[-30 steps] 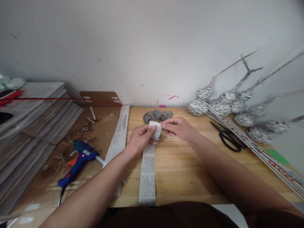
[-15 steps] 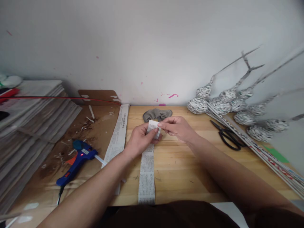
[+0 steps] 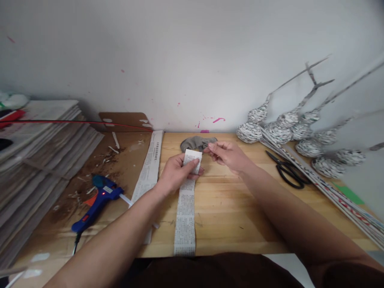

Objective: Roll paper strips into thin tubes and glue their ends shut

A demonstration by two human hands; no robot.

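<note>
A long narrow newspaper strip [image 3: 185, 224] runs from the table's front edge up to my left hand [image 3: 177, 171]. The thumb lies on top of the strip near its far end, the fingers beneath. My right hand [image 3: 228, 155] is just right of that end, apart from it, with thumb and fingertips pinched together; a thin dark thing shows at the fingertips, too small to name. Behind both hands lies a crumpled grey cloth [image 3: 196, 143].
Left: blue glue gun [image 3: 97, 206] with a red light on cardboard [image 3: 120, 138], more newspaper strips [image 3: 148, 172], a newspaper stack [image 3: 45, 160]. Right: black scissors [image 3: 288, 172], paper rods [image 3: 324, 184], several woven paper gourds [image 3: 249, 133] by the wall.
My right hand has let go of the strip's far end and moved a little right and away. My left hand still grips the strip, now with its end showing flat.
</note>
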